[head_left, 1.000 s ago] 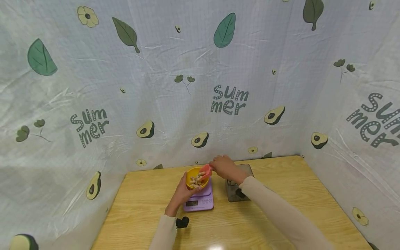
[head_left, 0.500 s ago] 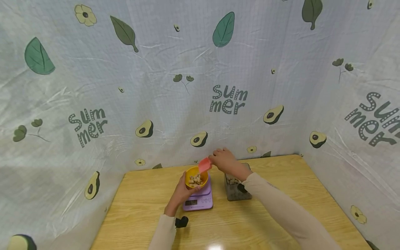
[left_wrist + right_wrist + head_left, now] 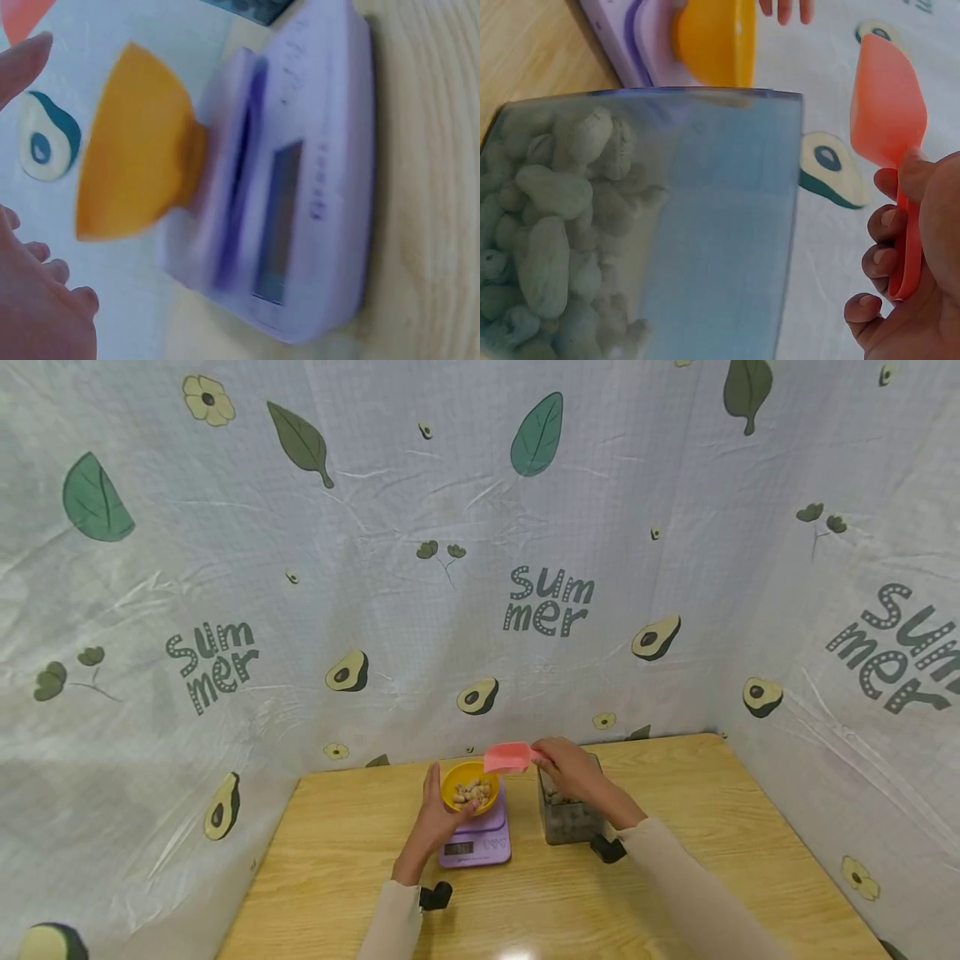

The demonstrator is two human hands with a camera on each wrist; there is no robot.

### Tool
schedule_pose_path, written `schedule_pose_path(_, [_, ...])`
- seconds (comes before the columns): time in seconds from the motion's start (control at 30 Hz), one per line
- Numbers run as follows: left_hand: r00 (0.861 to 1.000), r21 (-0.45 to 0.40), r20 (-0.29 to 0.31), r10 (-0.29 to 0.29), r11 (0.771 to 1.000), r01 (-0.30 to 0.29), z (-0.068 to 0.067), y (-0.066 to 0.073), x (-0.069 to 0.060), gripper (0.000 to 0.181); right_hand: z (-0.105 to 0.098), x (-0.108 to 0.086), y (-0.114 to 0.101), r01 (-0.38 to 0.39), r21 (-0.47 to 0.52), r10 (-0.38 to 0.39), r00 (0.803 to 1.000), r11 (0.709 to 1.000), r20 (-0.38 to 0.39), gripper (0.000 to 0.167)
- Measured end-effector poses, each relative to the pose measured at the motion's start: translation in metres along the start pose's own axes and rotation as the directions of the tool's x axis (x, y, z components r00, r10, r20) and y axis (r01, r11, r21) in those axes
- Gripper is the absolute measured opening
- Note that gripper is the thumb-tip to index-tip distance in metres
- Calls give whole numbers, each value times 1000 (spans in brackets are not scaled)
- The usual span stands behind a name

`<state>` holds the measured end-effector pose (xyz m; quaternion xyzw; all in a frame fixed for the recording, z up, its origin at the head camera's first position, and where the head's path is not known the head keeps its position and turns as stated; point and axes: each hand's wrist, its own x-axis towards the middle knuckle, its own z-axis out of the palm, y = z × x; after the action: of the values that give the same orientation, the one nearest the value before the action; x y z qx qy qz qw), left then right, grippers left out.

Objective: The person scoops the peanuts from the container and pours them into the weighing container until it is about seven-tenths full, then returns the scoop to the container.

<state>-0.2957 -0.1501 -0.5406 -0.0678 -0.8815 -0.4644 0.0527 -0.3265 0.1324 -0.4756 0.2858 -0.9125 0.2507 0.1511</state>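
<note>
A yellow bowl (image 3: 448, 782) (image 3: 142, 150) with peanuts (image 3: 471, 792) in it stands on a purple kitchen scale (image 3: 472, 853) (image 3: 322, 172). My left hand (image 3: 437, 820) is spread beside the bowl, and the left wrist view shows a gap between its fingers and the bowl. My right hand (image 3: 572, 768) (image 3: 930, 247) grips a pink scoop (image 3: 507, 757) (image 3: 889, 105) by its handle, above and right of the bowl. Under the right hand is a grey see-through container (image 3: 567, 831) (image 3: 727, 225), partly filled with unshelled peanuts (image 3: 547, 262). The scale's digits are too blurred to read.
All of this rests on a wooden table (image 3: 352, 860). A white printed sheet (image 3: 420, 635) hangs close behind the table's back edge and along both sides. The container stands just right of the scale.
My right hand tipped the scoop over the bowl, then drew it back to the right and levelled it. My left hand has loosened from around the bowl.
</note>
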Motion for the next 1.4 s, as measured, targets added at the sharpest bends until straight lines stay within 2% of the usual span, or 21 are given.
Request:
schedule_pose_path(0.13, [999,-8,-9,45,999,-46,-1,14,-2,105,-14,-13,2,-3,15,3,999,1000,-45,23])
schedule_pose_path(0.27, [997,-35,13,82,996,-81,1,35,-1,102,-33,-25,10,10,-13,-11,997,1000,-80,24])
schedule_pose_path(0.43, [983,-46,33,183,982,-181,7,60,5,104,-53,-39,29,26,-84,-35,994,996,-101,22])
schedule_pose_path(0.53, [972,-30,52,229,973,-228,15,69,8,104,-64,-47,40,30,-150,-42,996,988,-77,23])
schedule_pose_path(0.7, [964,-20,119,239,971,-239,34,80,13,103,-74,-57,52,56,-254,-64,998,966,-23,25])
schedule_pose_path(0.87, [948,-16,211,237,971,-239,54,86,15,103,-78,-62,59,98,-342,-97,995,935,20,26])
schedule_pose_path(1.0, [924,12,289,249,965,-264,71,87,19,107,-83,-63,60,128,-411,-120,992,903,46,22])
schedule_pose_path(1.1, [912,24,333,241,964,-264,82,85,22,111,-85,-61,57,173,-470,-158,985,866,71,17])
schedule_pose_path(1.23, [914,-25,357,192,980,-196,93,83,25,114,-87,-55,53,262,-555,-237,964,790,117,16])
schedule_pose_path(1.4, [920,-68,371,124,992,-107,103,79,26,121,-92,-48,45,379,-634,-337,922,674,193,20])
